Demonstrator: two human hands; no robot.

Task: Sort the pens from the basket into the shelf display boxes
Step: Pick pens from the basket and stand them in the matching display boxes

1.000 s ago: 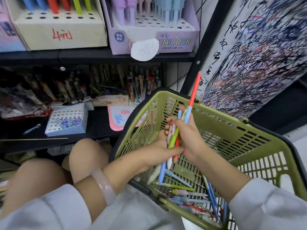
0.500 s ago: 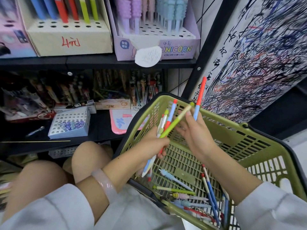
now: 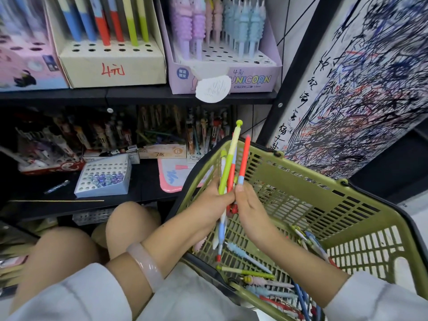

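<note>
My left hand (image 3: 209, 202) grips a bunch of pens (image 3: 228, 167), green, red and white, standing upright over the green basket (image 3: 301, 181). My right hand (image 3: 249, 205) presses against the same bunch and pinches a red and blue pen (image 3: 244, 158). More pens (image 3: 261, 279) lie loose on the basket floor. On the upper shelf stand a cream display box (image 3: 111, 66) with blue, red and green pens and a purple UNICORN box (image 3: 227, 72) with pastel ridged pens.
The lower shelf (image 3: 143, 186) carries a white holed box (image 3: 104, 177) with glittery caps, a pink tray (image 3: 171, 177), one loose pen (image 3: 56, 186) and dark packs of pens behind. A scribbled test board (image 3: 359, 89) leans at the right. My knees (image 3: 129, 225) are under the shelf.
The pens were fanned out between my hands; now they are gathered into one upright bunch. Both hands have come together and risen slightly above the basket.
</note>
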